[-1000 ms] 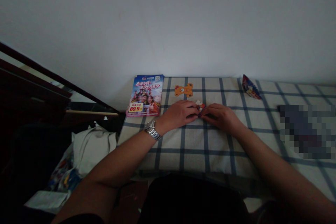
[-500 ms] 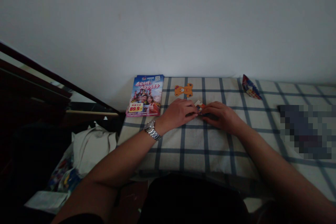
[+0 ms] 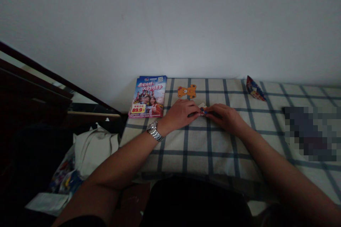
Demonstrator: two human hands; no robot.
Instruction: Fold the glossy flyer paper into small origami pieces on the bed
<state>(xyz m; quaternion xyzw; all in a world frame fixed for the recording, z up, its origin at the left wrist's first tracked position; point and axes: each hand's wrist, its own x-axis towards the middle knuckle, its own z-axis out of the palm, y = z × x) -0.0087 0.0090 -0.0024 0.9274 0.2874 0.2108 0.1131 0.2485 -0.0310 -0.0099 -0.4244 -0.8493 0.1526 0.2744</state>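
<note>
A small folded piece of printed paper [image 3: 203, 109] lies on the checked cloth between my hands. My left hand [image 3: 183, 112], with a metal-band watch on its wrist, pinches the paper's left edge. On the other side, my right hand [image 3: 223, 116] has its thumb and fingertips closed on the right edge. The fingertips cover part of the paper. Just beyond my left hand is a flat orange bear figure [image 3: 187, 91] on the cloth. To its left sits a stack of printed flyers [image 3: 147, 95] with a castle picture.
A folded paper shape [image 3: 255, 89] stands near the wall at the back right. A blurred-out dark object [image 3: 309, 134] lies at the right. Left of the checked tablecloth [image 3: 173, 156], lower down, are a white cloth bag [image 3: 94, 149] and a dark wooden frame [image 3: 34, 92].
The small paper between my fingertips now shows less orange and more of a red and blue printed side. My hands stay in nearly the same place.
</note>
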